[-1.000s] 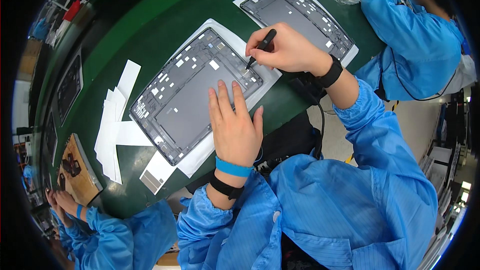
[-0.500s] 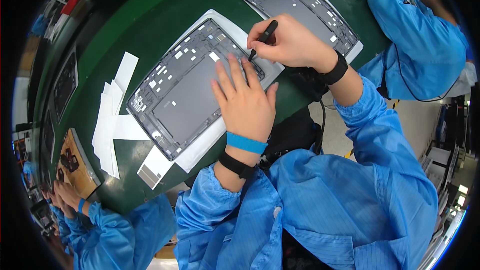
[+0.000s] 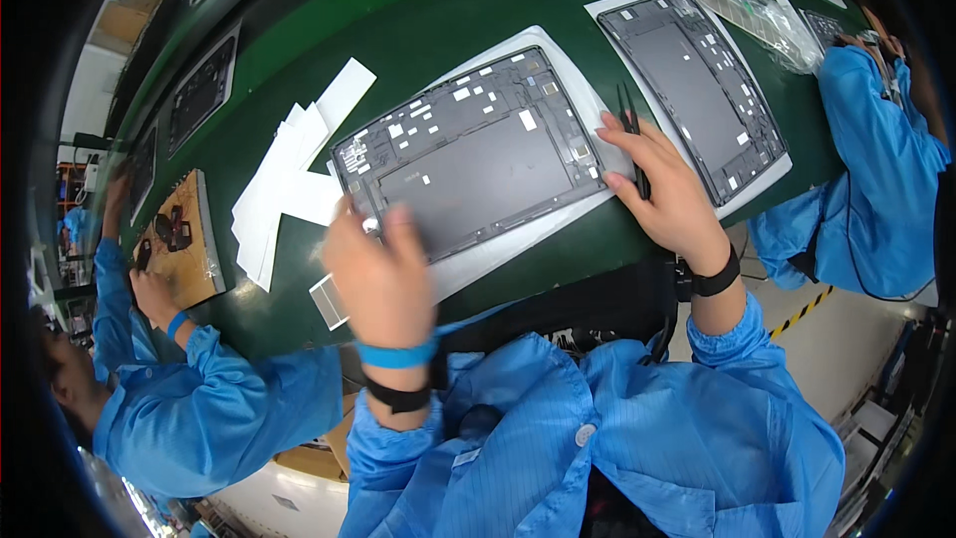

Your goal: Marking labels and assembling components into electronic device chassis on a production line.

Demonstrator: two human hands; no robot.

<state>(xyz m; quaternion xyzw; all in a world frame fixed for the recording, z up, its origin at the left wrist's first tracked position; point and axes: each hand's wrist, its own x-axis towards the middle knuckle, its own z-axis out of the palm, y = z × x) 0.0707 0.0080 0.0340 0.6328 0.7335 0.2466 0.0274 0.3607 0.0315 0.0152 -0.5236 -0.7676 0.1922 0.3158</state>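
Your left hand (image 3: 376, 274) has slid off the middle of the tablet shell (image 3: 466, 152) since half a second ago and now sits at its near left corner, fingers (image 3: 403, 229) curled down over the edge and touching the frame; how tightly they grip you cannot tell, since the hand is blurred. Your right hand (image 3: 665, 189) has dropped from the shell's far right corner to its right edge, fingertips resting on the white sheet (image 3: 498, 257) under the shell, closed around black tweezers (image 3: 633, 139) whose tips point away from you, above the knuckles. The shell lies open-side up on that sheet on the green counter (image 3: 398, 10), spanning the gap between your two hands, and it now sits turned more level across the view than before. Left of your left fingers lies a fan of white paper strips (image 3: 289, 189). Right of your right fingers lies a second shell (image 3: 697, 90) on its own sheet, and beyond it a clear bag (image 3: 757, 15).
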